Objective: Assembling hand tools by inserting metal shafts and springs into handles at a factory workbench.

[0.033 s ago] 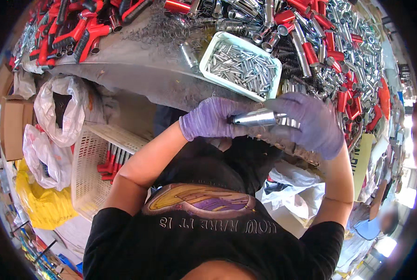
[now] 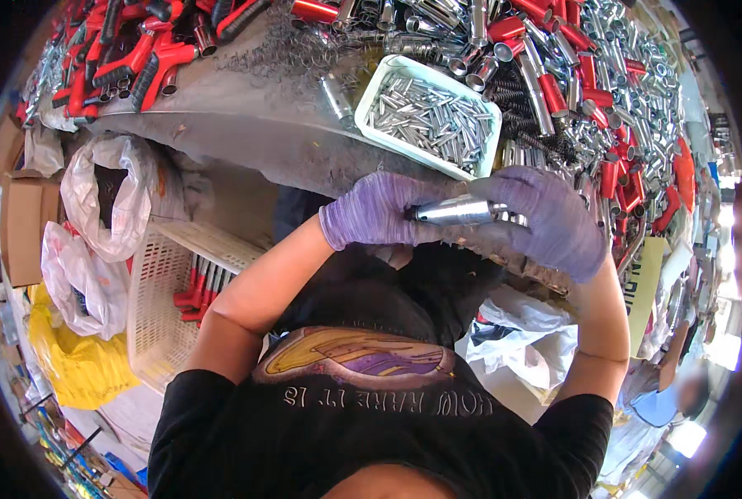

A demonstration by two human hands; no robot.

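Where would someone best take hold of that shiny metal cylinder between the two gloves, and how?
Probably around the bare middle of the metal cylinder, coming from above: it is held crosswise with its smooth, rounded barrel exposed there, while the left hand grips its left end and the right hand is at the other.

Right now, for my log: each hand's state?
Left purple-gloved hand: closed, holding the shiny silver metal cylinder.
Right purple-gloved hand: at the cylinder's right end; grip cannot be told.
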